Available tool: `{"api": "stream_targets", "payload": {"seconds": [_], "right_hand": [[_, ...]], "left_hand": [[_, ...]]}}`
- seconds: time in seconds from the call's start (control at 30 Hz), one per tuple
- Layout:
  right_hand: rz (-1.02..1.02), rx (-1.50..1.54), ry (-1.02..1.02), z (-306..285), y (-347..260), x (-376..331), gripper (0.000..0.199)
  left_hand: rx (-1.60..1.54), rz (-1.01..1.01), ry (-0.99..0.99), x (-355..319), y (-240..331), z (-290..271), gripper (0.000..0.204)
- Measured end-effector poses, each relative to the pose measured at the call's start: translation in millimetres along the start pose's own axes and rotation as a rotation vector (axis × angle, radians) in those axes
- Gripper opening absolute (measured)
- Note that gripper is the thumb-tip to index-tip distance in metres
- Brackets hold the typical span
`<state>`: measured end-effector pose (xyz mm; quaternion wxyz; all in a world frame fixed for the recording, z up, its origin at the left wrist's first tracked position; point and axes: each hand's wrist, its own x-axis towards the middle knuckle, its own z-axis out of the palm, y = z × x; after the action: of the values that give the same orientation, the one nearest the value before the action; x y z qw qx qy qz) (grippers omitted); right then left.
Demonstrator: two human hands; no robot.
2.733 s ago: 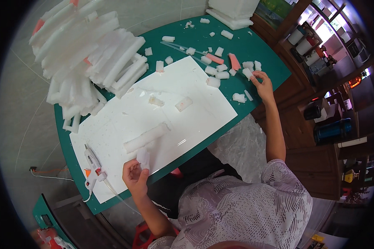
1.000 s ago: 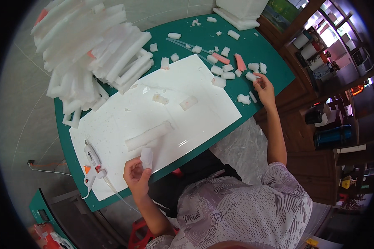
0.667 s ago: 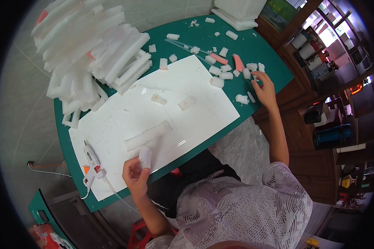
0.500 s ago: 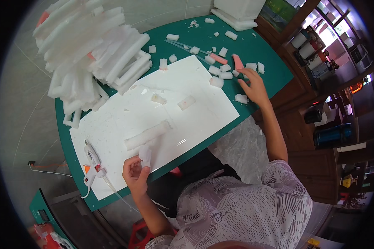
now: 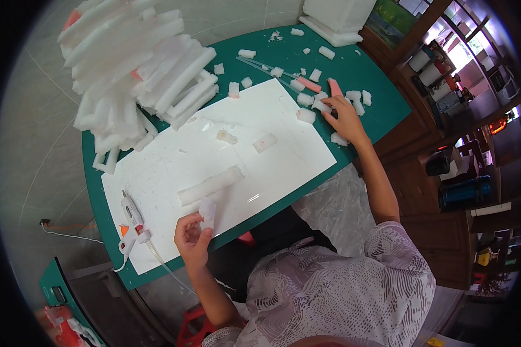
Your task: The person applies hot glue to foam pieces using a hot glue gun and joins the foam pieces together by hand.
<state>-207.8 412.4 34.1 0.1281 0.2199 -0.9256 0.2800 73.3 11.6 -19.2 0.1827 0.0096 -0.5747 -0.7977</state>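
So, foam pcs (image 5: pixel 211 185) on bd (image 5: pixel 289 141)

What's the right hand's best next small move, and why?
I'd probably close the right hand on the small white foam piece: its thumb and fingertips are at that piece, a firm grip isn't evident, and the left hand holds another piece.

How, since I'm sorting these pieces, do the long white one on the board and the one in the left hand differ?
The long piece is longer than the held piece. The long piece lies on the board; the held piece is in the left hand. Both look whitish.
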Motion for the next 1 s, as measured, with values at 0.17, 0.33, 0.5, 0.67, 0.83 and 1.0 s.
{"api": "stream_targets", "payload": {"seconds": [0.17,0.33,0.5,0.67,0.83,1.0], "right_hand": [[0.032,0.061,0.053,-15,-5,-5,0.034],[0.058,0.121,0.087,-20,-13,-7,0.036],[0.093,0.215,0.074,-20,-18,-10,0.048],[0.078,0.276,0.046,-21,-16,-10,0.049],[0.023,0.302,-0.002,-21,-12,-10,0.044],[0.177,0.511,0.01,-18,-18,-15,0.026]], "left_hand": [[0.004,0.003,-0.007,1,-1,0,0.038],[0.007,-0.002,-0.005,-1,-2,-2,0.038],[0.008,0.002,-0.003,-1,-4,-3,0.038],[0.006,0.01,-0.002,0,-3,-1,0.04],[0.013,0.009,0.008,-2,-5,-5,0.04],[-0.006,0.011,-0.002,1,-3,0,0.04]]}}
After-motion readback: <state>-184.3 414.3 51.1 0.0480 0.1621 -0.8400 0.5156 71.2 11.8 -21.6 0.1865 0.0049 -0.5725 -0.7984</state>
